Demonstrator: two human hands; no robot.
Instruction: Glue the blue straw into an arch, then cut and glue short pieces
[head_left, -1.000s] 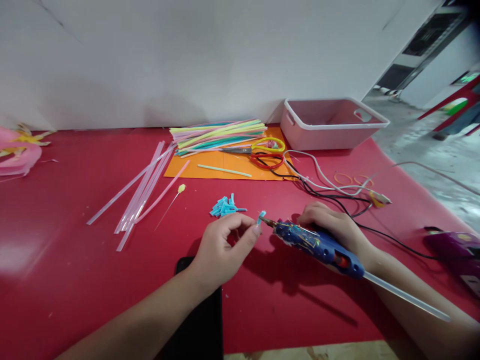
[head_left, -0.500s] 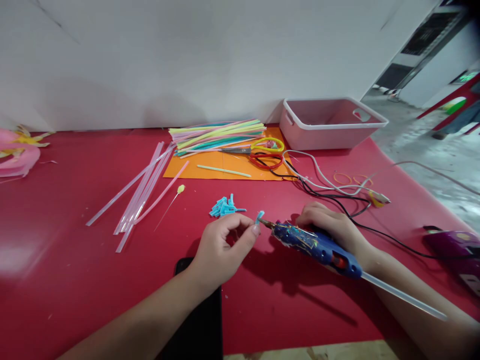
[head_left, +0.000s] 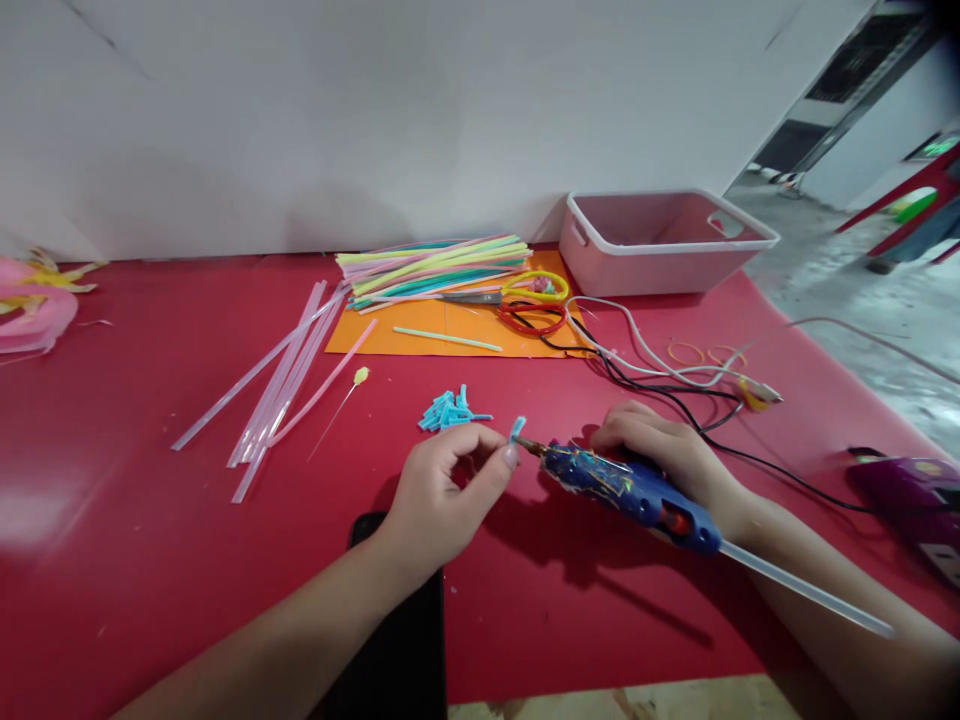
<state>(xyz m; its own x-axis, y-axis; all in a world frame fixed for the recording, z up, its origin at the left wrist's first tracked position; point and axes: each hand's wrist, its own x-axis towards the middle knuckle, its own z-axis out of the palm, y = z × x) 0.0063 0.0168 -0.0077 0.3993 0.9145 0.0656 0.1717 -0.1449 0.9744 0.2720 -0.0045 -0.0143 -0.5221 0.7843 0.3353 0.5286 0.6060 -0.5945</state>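
Note:
Between thumb and forefinger, my left hand [head_left: 450,490] pinches a short blue pipe cleaner piece [head_left: 518,428]. My right hand [head_left: 671,455] is wrapped round the handle of a blue glue gun [head_left: 630,492], whose metal nozzle meets or nearly meets that piece. A clear glue stick [head_left: 806,588] juts from the gun's back end. Just beyond my left hand lies a small pile of cut blue pieces [head_left: 448,411]. To its left rests a thin wire with a yellow tip [head_left: 361,376].
Glue sticks [head_left: 277,390] lie at left. Coloured pipe cleaners [head_left: 435,265] and scissors [head_left: 536,290] rest on orange paper [head_left: 360,330]. A pink basket [head_left: 652,265] stands behind tangled cables [head_left: 660,375]. A black phone-like slab [head_left: 397,650] lies under my left forearm; a purple object [head_left: 907,500] sits right.
Both hands hold almost the same pose, with the glue gun's nozzle staying at the blue piece. The whole view has shifted very slightly.

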